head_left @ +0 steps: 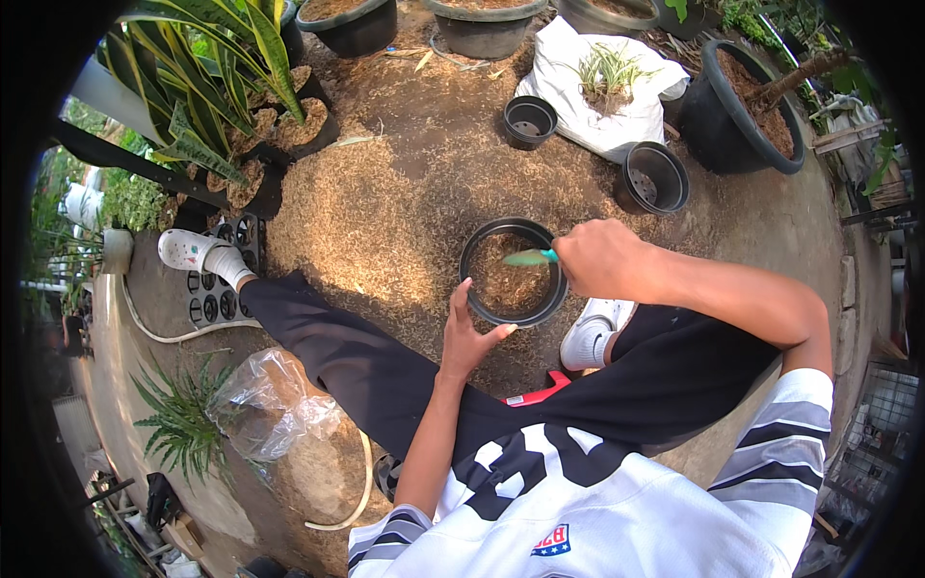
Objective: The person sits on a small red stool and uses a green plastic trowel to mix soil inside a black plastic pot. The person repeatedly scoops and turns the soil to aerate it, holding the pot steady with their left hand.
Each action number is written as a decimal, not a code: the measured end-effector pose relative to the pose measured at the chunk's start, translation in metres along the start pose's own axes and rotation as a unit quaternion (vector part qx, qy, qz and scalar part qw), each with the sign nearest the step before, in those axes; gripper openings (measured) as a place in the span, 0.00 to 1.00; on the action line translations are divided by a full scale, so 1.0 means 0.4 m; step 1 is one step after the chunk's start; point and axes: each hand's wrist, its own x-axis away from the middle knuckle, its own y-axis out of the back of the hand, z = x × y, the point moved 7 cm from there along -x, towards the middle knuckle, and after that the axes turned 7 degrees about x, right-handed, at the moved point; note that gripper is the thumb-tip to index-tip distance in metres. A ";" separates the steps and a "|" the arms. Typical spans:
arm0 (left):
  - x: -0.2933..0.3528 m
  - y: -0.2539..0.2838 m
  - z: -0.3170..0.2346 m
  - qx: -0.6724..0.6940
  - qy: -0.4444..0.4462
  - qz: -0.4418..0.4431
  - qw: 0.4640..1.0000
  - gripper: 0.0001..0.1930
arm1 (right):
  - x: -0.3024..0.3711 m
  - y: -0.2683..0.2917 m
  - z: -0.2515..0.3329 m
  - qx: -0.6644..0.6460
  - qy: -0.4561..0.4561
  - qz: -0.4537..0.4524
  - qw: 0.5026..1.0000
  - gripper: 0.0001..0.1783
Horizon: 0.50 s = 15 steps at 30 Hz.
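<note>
Between my legs stands a round black plant pot point(479, 306) with brown, husk-like potting mix point(503, 284) inside. My right hand point(602, 258) is closed around the handle of a small green hand trowel point(528, 257); its blade hangs over the pot's opening and points left. At the pot's near left rim is my left hand point(469, 332), with thumb and fingers spread along the outside of the wall. It holds nothing between them, and whether the fingertips press on the rim is hard to tell.
Two black pots point(530, 122) point(653, 179) stand beyond, near a white sack point(554, 72) bearing a small striped plant point(609, 77). Large planters point(740, 111) line the far side. Snake plants point(198, 82) and a black cell tray point(226, 306) are left. A red object point(540, 390) lies by my right shoe.
</note>
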 end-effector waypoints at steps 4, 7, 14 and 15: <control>0.000 0.002 -0.001 -0.007 -0.008 -0.004 1.000 0.61 | 0.033 0.045 0.039 0.059 0.015 -0.060 0.996 0.10; -0.003 -0.005 -0.004 0.022 0.004 0.004 1.000 0.61 | 0.032 0.015 0.057 0.059 0.057 -0.040 0.996 0.11; 0.002 -0.004 0.017 0.017 0.006 -0.002 1.000 0.61 | 0.023 0.024 0.069 0.054 0.113 -0.024 0.992 0.10; 0.002 -0.004 0.016 0.016 0.008 -0.001 1.000 0.61 | 0.024 0.040 0.066 0.049 0.121 -0.041 0.991 0.12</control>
